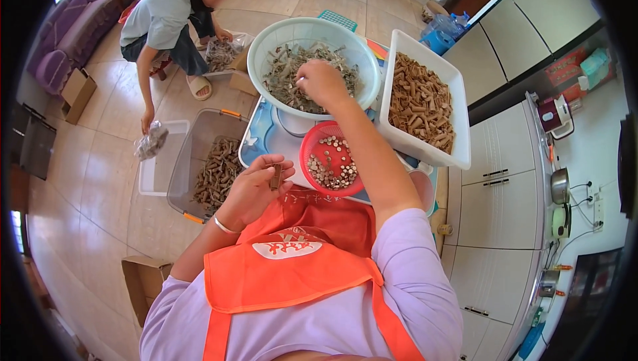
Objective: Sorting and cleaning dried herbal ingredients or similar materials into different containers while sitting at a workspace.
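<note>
A small brown, ridged piece (pixel 275 178) rests against the fingers of my left hand (pixel 256 187), which is half turned up and closed round it, left of the red basket. My right hand (pixel 323 83) is over the wide pale green basin (pixel 255 43), its fingertips bent down to the small grey-green pieces (pixel 286 72) heaped there. What those fingers pinch, if anything, is too small to make out. Between my arms sits the red plastic basket (pixel 308 140) with small round silvery discs (pixel 335 174). To the right, a white tub (pixel 460 118) holds many brown pieces (pixel 422 105).
A grey tub (pixel 183 191) with orange handles and more brown pieces stands on the left, beside a white tray (pixel 151 178). Behind it, another person (pixel 166 32) bends with a clear bag (pixel 151 142) in one hand. Cabinets (pixel 498 215) line the right.
</note>
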Motion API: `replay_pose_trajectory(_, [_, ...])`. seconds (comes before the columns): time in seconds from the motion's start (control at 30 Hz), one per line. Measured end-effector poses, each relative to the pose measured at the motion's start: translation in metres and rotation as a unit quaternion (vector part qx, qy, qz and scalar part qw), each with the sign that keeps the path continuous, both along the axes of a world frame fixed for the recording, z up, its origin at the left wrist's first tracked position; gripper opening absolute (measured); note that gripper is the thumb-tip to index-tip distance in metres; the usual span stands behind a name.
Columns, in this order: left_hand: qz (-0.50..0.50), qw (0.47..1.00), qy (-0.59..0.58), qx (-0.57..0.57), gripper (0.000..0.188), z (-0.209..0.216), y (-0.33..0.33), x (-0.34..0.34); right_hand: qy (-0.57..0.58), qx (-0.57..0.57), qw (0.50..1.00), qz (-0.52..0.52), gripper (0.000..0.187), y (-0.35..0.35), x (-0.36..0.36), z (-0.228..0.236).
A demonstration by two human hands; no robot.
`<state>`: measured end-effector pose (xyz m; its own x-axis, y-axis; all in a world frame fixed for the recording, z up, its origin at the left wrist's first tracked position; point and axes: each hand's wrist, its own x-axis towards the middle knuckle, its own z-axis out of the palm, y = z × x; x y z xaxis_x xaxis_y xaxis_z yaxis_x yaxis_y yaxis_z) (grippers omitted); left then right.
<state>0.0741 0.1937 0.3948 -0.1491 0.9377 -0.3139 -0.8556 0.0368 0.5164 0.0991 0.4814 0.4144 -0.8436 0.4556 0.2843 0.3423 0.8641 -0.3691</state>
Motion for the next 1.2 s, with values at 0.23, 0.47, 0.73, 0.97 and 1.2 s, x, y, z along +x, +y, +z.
replay_pose_trajectory(0.23, [0.019,1.000,-0.015,-0.016,0.020,-0.011,0.007,0.001,0.305,-0.093,0.947,-0.031,0.018,-0.009,0.042,0.072])
replay_pose_trajectory(0.47, [0.018,0.999,0.015,0.022,0.016,-0.001,0.031,0.012,0.170,-0.086,0.982,-0.013,0.019,-0.063,0.126,0.065])
replay_pose_trajectory(0.73, [0.059,0.986,0.148,0.046,0.019,0.014,0.060,0.043,0.304,-0.360,0.879,0.068,0.021,-0.132,0.189,0.017])
replay_pose_trajectory(0.97, [-0.135,0.958,0.238,0.081,0.026,0.019,0.049,0.085,0.456,-0.375,0.805,-0.057,0.013,-0.157,0.199,-0.005])
replay_pose_trajectory(1.2, [-0.243,0.944,0.216,0.063,0.031,0.020,0.036,0.092,0.591,-0.463,0.654,-0.095,0.012,-0.159,0.212,0.004])
